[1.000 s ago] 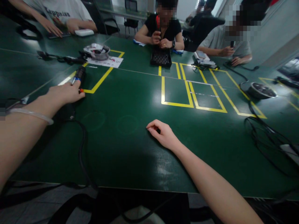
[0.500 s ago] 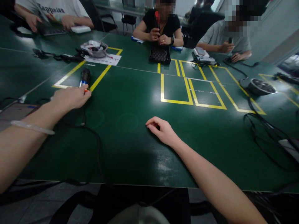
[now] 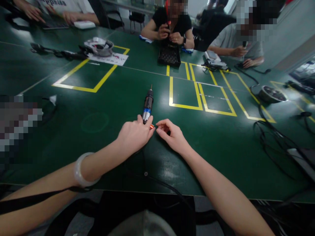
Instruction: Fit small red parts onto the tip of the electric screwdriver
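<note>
My left hand (image 3: 135,135) is closed around the rear of an electric screwdriver (image 3: 148,104), just left of the table's middle. The tool has a black front, a blue band and a silver section, with a thin bit pointing away from me. An orange-and-white part shows beside my left thumb; the grip itself is hidden under my fingers. Close by on the right, my right hand (image 3: 171,135) rests on the green table (image 3: 118,98). Its fingers are loosely curled, with a small gap at the thumb and nothing visible between them. A dark cable (image 3: 162,185) trails toward the near edge.
Yellow tape outlines (image 3: 186,107) mark the table. Across it, a person (image 3: 172,24) sits behind a black tray (image 3: 169,57). A bowl of parts (image 3: 99,49) stands on paper at back left. A round metal dish (image 3: 272,94) and looped cables (image 3: 264,137) lie right.
My left hand has carried the electric screwdriver from the left tape outline rightward and nearer, beside my right hand. The cable has followed it. My right hand has hardly moved.
</note>
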### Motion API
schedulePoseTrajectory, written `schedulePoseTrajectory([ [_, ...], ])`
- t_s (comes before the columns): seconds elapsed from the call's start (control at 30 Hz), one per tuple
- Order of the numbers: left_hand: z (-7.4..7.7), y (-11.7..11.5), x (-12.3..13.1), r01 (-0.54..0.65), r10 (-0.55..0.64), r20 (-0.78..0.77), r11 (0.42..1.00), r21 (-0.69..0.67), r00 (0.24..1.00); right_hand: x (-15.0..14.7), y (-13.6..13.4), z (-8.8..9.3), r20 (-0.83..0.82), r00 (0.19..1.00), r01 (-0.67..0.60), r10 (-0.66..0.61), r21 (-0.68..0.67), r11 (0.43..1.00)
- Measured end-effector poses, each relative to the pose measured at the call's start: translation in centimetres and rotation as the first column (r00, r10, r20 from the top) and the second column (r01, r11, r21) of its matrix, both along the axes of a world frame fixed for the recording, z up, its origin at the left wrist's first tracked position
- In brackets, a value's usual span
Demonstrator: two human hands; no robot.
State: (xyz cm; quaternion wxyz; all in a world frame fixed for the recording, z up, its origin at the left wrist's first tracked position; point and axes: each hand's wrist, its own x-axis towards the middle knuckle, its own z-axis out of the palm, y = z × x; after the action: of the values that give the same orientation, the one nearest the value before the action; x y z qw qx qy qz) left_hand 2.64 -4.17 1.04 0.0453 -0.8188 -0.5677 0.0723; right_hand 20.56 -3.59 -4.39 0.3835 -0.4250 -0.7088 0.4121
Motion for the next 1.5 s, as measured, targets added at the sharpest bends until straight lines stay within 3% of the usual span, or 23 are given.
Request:
schedulePoseTrajectory([
  [0.17, -0.3, -0.5, 1.6, 0.052, -0.050, 0.041, 0.998, -0.034, 0.998, 0.3, 0.1, 0.2, -0.018, 1.000, -0.010, 0.009, -0.060, 0.998],
  [0.47, -0.5, -0.4, -0.2, 0.062, -0.058, 0.121, 0.998, -0.030, 0.991, 0.5, 0.5, 0.5, -0.105, 0.994, -0.033, 0.017, -0.147, 0.989],
  [0.63, -1.9, 0.6, -1.3, 0.173, -0.169, 0.256, 0.985, 0.009, 0.952, 1.6, 1.1, 1.0, -0.236, 0.972, -0.061, -0.004, -0.267, 0.962],
  [0.77, -2.9, 1.2, -1.7, 0.198, -0.169, 0.342, 0.979, -0.050, 0.924, 1.9, 1.2, 1.0, -0.278, 0.960, -0.131, 0.029, -0.357, 0.925],
  [1.07, -2.4, 1.0, -1.7, 0.204, -0.159, 0.361, 0.975, -0.090, 0.919, 1.7, 0.9, 1.0, -0.311, 0.947, -0.222, 0.078, -0.461, 0.859],
  [1.5, -2.3, 1.0, -1.6, 0.217, -0.164, 0.388, 0.971, -0.098, 0.907, 1.3, 0.6, 1.0, -0.235, 0.970, -0.176, 0.068, -0.480, 0.860],
])
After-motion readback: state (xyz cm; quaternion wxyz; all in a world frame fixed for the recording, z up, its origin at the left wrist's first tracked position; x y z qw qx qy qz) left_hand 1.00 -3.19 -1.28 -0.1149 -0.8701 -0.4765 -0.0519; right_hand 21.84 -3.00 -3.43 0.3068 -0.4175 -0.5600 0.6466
